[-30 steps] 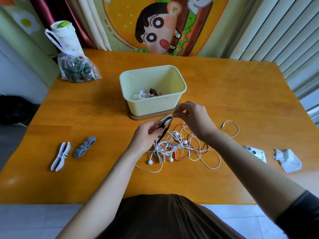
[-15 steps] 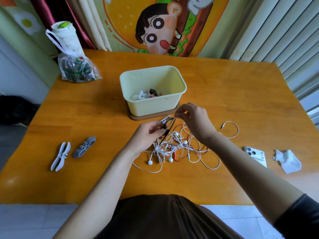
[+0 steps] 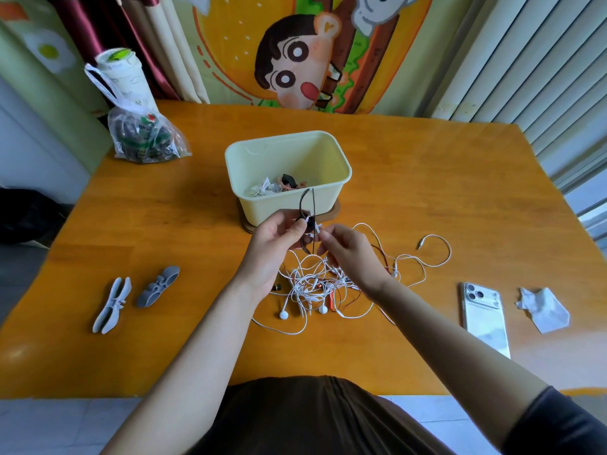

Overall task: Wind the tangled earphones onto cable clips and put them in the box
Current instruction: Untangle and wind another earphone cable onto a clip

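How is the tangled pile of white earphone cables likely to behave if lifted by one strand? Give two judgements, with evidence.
Probably floppy: the earphone tangle lies in slack loops on the table, and a strand droops from the right hand. Likely to rise as one clump: its loops cross. Probably light: thin wires, small earbuds.

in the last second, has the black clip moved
Yes: the black clip has swung upright and risen. Its tip now overlaps the box front wall, whereas earlier it sat below the box.

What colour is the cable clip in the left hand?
The clip is black, shown best in the head view.
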Action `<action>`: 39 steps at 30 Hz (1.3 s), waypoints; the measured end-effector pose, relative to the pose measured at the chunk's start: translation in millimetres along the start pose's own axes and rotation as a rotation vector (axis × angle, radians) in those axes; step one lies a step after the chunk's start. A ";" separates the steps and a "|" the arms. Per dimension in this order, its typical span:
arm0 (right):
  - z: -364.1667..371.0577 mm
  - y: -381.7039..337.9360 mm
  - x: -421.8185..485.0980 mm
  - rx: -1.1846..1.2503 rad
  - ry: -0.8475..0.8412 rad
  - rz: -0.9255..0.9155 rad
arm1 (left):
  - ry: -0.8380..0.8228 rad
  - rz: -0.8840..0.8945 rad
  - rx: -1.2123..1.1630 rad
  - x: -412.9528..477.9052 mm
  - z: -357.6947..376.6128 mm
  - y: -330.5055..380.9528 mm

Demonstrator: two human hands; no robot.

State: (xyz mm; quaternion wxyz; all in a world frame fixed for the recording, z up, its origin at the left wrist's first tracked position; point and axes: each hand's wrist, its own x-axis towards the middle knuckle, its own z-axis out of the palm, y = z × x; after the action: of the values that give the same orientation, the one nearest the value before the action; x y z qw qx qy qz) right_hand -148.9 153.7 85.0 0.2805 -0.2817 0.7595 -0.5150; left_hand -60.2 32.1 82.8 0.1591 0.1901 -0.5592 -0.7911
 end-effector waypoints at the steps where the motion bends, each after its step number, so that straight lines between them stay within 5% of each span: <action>1: 3.1 1.0 -1.2 0.008 -0.012 0.016 | 0.026 -0.006 -0.013 1.9 -0.5 -1.8; 19: 11.1 9.6 -2.4 0.093 -0.002 0.252 | 0.267 -0.123 -0.186 20.5 29.9 -16.8; 31: 7.9 12.8 -9.6 -0.195 -0.036 0.164 | 0.239 0.020 0.524 16.7 9.8 -36.3; 39: -33.0 -0.5 -1.0 -0.548 0.009 -0.022 | 0.010 -0.095 0.620 11.3 -0.6 -41.3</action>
State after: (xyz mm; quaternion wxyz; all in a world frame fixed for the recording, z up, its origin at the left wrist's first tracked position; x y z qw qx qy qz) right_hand -171.7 174.8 95.9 0.1849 -0.3533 0.8684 -0.2947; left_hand -71.5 39.8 42.2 0.0591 0.2596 -0.7636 -0.5883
